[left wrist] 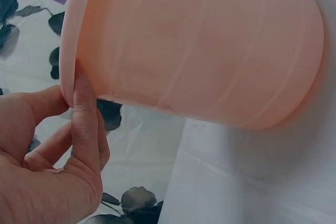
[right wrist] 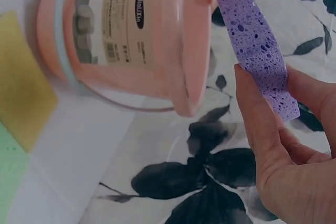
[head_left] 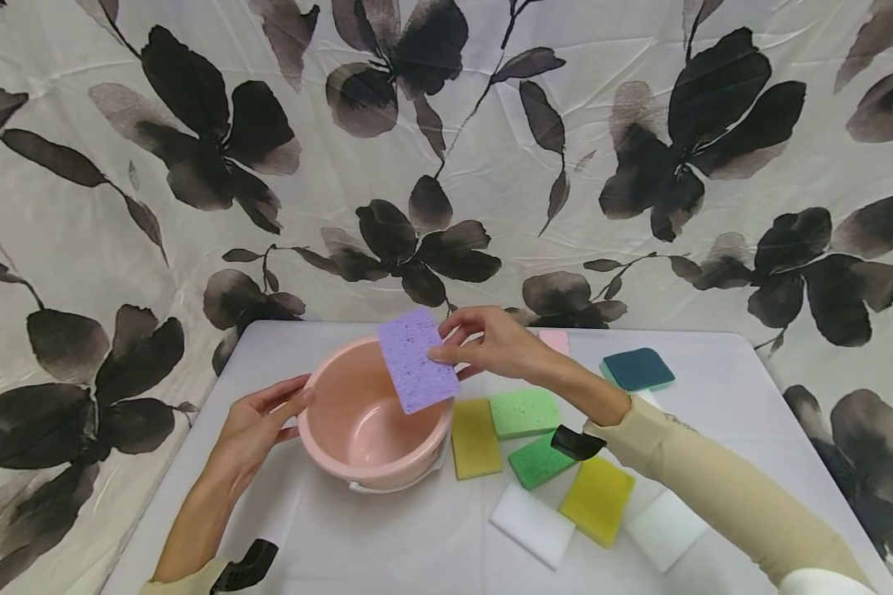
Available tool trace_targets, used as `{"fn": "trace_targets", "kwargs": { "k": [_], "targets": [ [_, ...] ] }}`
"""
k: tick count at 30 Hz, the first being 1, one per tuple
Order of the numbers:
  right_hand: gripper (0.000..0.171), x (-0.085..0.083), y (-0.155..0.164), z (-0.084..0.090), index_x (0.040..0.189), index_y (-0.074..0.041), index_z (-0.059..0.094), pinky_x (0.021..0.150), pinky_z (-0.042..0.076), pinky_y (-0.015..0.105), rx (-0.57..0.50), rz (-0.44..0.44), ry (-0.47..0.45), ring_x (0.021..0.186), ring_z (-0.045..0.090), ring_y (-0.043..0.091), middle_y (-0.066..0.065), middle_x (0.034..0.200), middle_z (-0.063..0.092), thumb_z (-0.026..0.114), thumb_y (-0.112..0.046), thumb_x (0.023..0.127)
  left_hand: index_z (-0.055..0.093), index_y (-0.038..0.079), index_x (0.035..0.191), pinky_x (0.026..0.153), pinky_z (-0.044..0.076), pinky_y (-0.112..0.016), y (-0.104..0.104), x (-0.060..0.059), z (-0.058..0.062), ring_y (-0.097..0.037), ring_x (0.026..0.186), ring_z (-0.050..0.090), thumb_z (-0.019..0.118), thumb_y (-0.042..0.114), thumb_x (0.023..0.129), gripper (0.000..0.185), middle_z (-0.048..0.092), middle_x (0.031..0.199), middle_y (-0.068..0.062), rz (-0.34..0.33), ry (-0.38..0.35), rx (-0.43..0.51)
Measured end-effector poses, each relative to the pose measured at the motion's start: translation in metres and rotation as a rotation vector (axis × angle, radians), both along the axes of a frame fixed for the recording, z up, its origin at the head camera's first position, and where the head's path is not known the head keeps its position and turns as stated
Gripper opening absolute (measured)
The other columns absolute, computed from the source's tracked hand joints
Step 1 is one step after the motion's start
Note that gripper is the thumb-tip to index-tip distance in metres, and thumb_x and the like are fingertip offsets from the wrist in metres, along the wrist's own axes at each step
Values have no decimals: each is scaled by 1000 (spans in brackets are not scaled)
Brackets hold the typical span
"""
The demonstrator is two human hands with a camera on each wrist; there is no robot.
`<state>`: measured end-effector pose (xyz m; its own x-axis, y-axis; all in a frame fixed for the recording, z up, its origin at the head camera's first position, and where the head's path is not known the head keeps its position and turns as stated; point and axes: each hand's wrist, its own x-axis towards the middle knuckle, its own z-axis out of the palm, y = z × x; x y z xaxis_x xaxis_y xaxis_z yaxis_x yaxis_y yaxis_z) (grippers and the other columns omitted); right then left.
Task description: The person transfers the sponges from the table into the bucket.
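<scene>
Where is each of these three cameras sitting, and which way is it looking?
Head: worn on the head, looking forward and down at the table; both forearms show, left hand on the pink bowl, right hand pinching the purple sponge.
Left wrist: at the left hand, facing the bowl's outer wall; palm and fingers show.
Right wrist: at the right hand, facing sponge and bowl; thumb and fingers show.
Shared: all three show the bowl.
</scene>
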<state>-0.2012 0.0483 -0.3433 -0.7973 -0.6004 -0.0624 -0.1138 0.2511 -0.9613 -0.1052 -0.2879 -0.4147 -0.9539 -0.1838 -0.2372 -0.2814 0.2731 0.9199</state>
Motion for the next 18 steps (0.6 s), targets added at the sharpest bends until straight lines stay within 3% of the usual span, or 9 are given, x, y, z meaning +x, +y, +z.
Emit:
{"fn": "trace_targets", "kwargs": {
  "k": [7,15,18],
  "targets": [
    [30,-1,-22,-7,113,2,66,70,63,38,46,42,-1,74,73,23,13,93,67,81,-11,90,52,5,150,81,58,-22,0,0,1,1,99,62,71,39,98,65,55,147,-14,8,-16,9],
    [29,-3,-42,-17,112,0,68,69,61,28,158,104,134,78,67,14,6,90,69,81,-13,90,52,6,150,81,58,-21,0,-1,1,1,99,63,71,38,98,64,58,143,-10,12,-20,30],
    [28,-2,-50,-20,111,1,67,69,61,27,180,136,142,78,67,14,7,91,69,81,-12,90,52,5,150,81,58,-22,0,-1,1,0,98,63,71,37,99,64,60,138,-7,8,-14,38]
  ]
}}
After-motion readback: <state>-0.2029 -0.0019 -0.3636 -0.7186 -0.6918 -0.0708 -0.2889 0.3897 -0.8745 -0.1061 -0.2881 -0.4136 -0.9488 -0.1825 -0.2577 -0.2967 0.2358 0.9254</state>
